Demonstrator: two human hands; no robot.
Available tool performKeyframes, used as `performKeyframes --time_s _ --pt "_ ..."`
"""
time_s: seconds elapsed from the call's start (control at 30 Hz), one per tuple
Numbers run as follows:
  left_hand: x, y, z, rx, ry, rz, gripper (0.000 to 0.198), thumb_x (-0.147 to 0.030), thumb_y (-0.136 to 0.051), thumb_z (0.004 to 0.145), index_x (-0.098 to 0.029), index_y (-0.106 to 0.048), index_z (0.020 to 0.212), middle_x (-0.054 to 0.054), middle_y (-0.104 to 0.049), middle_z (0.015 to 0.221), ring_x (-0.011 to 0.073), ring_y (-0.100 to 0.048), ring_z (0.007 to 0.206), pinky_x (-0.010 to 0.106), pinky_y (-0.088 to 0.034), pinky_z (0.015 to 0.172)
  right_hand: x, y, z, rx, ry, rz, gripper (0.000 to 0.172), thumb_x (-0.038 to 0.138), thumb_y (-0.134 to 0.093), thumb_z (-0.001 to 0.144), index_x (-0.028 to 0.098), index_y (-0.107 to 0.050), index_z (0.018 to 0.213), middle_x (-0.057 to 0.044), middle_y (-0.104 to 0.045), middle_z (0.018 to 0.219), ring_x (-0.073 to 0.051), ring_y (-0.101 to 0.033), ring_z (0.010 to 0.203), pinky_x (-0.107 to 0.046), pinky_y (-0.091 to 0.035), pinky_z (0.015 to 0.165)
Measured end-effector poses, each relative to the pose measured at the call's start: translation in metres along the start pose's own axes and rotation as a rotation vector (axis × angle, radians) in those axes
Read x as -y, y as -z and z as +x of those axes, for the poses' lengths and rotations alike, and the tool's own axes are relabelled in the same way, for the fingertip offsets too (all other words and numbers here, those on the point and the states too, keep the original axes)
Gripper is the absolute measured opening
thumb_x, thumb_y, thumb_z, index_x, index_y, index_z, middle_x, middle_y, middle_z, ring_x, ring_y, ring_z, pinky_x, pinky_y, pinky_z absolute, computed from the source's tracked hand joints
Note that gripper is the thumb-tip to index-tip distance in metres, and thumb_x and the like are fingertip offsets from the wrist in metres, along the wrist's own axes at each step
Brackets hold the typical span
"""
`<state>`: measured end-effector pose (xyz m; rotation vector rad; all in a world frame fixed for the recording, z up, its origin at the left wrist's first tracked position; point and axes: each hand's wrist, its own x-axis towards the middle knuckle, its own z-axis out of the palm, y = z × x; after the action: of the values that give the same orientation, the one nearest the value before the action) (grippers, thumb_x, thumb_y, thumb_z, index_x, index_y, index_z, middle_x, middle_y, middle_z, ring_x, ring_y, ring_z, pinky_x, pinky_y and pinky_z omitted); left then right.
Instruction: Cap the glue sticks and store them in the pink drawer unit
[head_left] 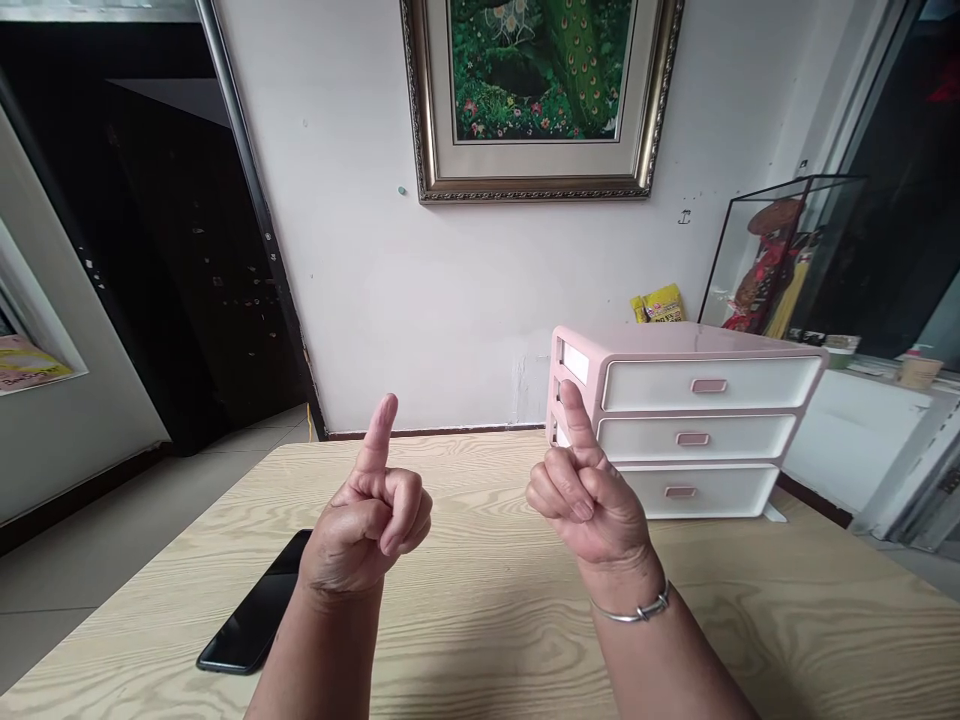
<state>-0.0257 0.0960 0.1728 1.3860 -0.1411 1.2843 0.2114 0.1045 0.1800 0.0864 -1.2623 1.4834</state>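
Observation:
Raised above the table, my left hand (367, 510) points its index finger up, with the other fingers curled into the palm and nothing in them. My right hand (589, 490) makes the same shape, index finger up and the rest folded, also holding nothing. A silver bangle (637, 612) circles my right wrist. Partly behind my left hand and forearm, a black smartphone (251, 615) lies on the table. Behind my right hand stands a pink and white three-drawer cabinet (697, 440), its drawers closed. The two hands are apart from each other.
The light wood-grain table (480, 640) reaches toward a white wall with a framed peacock picture (540, 190). A yellow packet (661, 303) shows behind the cabinet top. A glass case (780, 255) with a figure stands at right, near cups (919, 372). A dark doorway (172, 240) is at left.

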Motion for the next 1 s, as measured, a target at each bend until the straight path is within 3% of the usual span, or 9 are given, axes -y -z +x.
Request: performKeyframes --time_s 0.13,0.37,0.6,1.0 --pt "0.0005 0.0016 0.0 -0.002 0.004 -0.01 0.084 -0.003 -0.037 0.084 -0.038 -0.013 0.157 -0.008 -0.031 0.052 0.0082 -0.017 0.043 0.012 -0.026 0.039 -0.0014 -0.0019 0.0024 0.013 0.003 0.011 0.065 0.023 -0.062 0.084 0.042 -0.045 0.144 0.01 -0.03 0.048 -0.01 -0.015 0.046 -0.023 -0.02 0.046" --pt "-0.0012 -0.0035 0.0005 -0.088 0.025 0.047 0.08 -0.006 -0.039 0.086 -0.037 -0.018 0.156 -0.009 -0.026 0.05 0.0089 -0.015 0.044 0.015 -0.026 0.043 -0.0026 -0.0042 0.0041 -0.024 0.013 0.019 0.058 0.022 -0.059 0.086 0.042 -0.051 0.139 0.01 -0.023 0.049 -0.01 -0.013 0.047 -0.023 -0.019 0.046" --pt "0.0005 -0.0052 0.0018 -0.066 0.003 0.023 0.085 -0.003 -0.037 0.083 -0.043 -0.015 0.155 -0.009 -0.024 0.05 0.0092 -0.012 0.044 0.016 -0.022 0.043 -0.0032 -0.0022 0.0021 -0.041 -0.002 0.008 0.065 0.026 -0.057 0.088 0.047 -0.039 0.146 0.01 -0.02 0.051 -0.011 -0.011 0.048 -0.023 -0.018 0.046" --pt "-0.0009 -0.0074 0.0017 -0.064 -0.023 0.015 0.078 -0.009 -0.038 0.088 -0.045 -0.016 0.154 -0.009 -0.023 0.05 0.0091 -0.011 0.043 0.016 -0.021 0.042 0.0012 -0.0061 0.0006 -0.01 0.017 -0.001 0.068 0.028 -0.06 0.086 0.05 -0.037 0.146 0.011 -0.021 0.049 -0.011 -0.011 0.047 -0.023 -0.017 0.045"
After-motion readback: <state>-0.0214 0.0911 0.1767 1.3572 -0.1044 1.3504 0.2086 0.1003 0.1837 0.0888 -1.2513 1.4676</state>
